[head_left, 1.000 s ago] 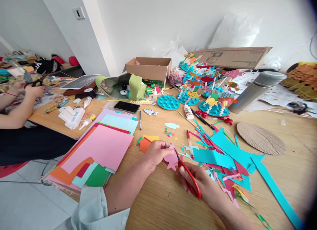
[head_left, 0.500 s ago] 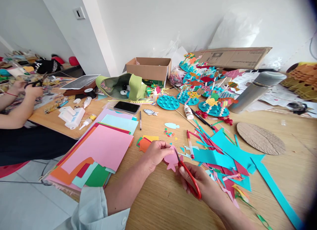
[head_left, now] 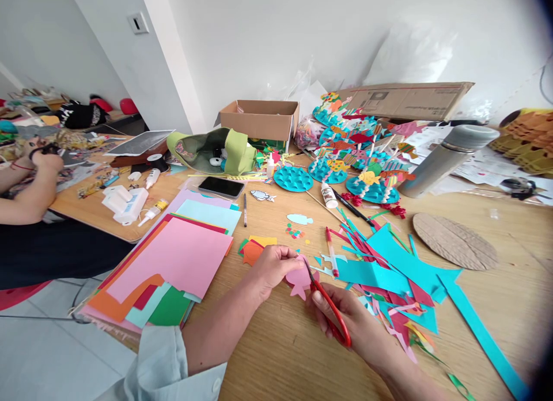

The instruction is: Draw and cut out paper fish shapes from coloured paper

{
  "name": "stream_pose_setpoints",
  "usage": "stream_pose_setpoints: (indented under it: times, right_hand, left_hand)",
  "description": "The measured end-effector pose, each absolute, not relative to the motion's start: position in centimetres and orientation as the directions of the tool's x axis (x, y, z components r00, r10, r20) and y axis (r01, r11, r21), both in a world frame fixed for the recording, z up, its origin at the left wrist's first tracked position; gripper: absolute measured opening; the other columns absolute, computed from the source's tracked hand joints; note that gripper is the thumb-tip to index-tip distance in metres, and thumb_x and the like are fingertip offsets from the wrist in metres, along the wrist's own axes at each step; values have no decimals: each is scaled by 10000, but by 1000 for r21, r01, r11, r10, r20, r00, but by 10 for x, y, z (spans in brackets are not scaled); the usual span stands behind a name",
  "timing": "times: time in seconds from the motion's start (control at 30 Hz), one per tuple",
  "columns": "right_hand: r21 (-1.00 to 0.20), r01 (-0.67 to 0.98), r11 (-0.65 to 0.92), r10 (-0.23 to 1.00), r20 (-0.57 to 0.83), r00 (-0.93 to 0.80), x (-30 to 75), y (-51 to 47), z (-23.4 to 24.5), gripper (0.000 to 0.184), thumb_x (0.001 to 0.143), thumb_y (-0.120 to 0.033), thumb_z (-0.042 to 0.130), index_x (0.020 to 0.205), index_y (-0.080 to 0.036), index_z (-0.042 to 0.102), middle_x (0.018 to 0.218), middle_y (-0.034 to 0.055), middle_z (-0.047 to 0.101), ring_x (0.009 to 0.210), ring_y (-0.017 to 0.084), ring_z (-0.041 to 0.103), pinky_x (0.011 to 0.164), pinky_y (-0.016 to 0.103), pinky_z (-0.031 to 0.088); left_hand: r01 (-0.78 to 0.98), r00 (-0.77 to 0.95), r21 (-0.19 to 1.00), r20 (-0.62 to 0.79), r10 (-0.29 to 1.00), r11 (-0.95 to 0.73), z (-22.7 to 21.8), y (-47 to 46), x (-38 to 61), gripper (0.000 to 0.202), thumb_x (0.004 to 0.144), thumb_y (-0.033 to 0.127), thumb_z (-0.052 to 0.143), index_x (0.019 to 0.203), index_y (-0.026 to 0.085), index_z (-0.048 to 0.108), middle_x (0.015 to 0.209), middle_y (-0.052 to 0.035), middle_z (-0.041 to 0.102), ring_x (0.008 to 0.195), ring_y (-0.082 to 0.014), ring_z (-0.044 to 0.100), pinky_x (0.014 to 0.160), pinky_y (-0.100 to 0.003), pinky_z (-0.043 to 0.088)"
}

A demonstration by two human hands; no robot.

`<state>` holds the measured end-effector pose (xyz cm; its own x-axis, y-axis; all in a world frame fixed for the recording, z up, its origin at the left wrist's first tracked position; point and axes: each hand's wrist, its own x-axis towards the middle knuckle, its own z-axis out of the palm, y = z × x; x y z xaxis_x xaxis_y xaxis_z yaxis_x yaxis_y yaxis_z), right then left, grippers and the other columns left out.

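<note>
Between the thumb and fingers of my left hand (head_left: 273,268) is a pink paper fish (head_left: 298,283), its tail pointing toward me. My right hand (head_left: 334,314) grips red-handled scissors (head_left: 332,311), their dark blades lying against the right edge of the fish. Just left of my fingertips are small orange and yellow paper pieces (head_left: 254,251). Beyond the fish lie a light blue paper fish (head_left: 299,219) and tiny coloured paper dots (head_left: 294,232). A red pen (head_left: 332,251) rests right of my hands.
A stack of coloured paper (head_left: 173,263) lies at left, a phone (head_left: 221,186) behind it. Turquoise scraps (head_left: 393,257) spread at right beside a cardboard oval (head_left: 453,241). A steel flask (head_left: 444,159) and paper fish models (head_left: 374,179) stand behind. A co-worker's hands (head_left: 45,156) hold dark scissors.
My hands, the pink paper fish and the scissors look almost unmoved. At far left, the co-worker's hands and dark scissors have shifted left and turned.
</note>
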<state>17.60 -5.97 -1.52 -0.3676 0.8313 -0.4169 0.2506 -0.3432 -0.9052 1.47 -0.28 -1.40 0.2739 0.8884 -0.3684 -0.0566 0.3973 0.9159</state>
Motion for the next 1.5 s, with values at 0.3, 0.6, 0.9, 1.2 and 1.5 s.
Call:
stream_pose_setpoints:
  times: [0.3,0.6,0.9,1.2,1.5]
  right_hand:
    - [-903,275,-330,830,-417,-371,177,-61,-16,550,778,-735,474,678,-195,449,524,-46,492,454,82,419,437,216,277]
    - [-912,260,-317,831,-400,-386,177,-59,-18,539,786,-727,472,694,-196,467,542,-32,517,460,90,432,437,226,288]
    - [-904,286,-317,836,-409,-366,177,-60,-17,552,771,-742,475,686,-197,461,523,-42,496,451,86,419,439,227,271]
    - [-905,278,-321,836,-408,-366,177,-60,-17,539,772,-735,479,678,-204,458,502,-45,492,438,88,417,433,232,273]
    - [-904,265,-336,824,-418,-382,176,-60,-17,525,783,-724,468,703,-205,440,533,-41,502,455,90,425,438,223,288]
  left_hand:
    - [-59,257,917,-369,893,395,-14,-1,16,236,561,354,676,631,141,600,575,12,574,524,-96,460,536,-231,328]
    - [-41,258,923,-360,897,382,-16,-2,15,216,568,334,668,640,138,615,588,13,590,553,-96,469,558,-230,336]
    - [-64,257,915,-370,893,398,-14,-2,15,220,555,332,677,627,136,609,560,22,572,519,-82,448,531,-220,321]
    - [-80,257,910,-377,890,408,-15,-2,16,225,561,333,682,660,143,612,591,18,586,540,-93,475,539,-226,344]
    - [-47,256,916,-374,891,398,-14,-2,16,200,552,317,663,630,142,606,569,26,563,527,-85,445,526,-228,320]
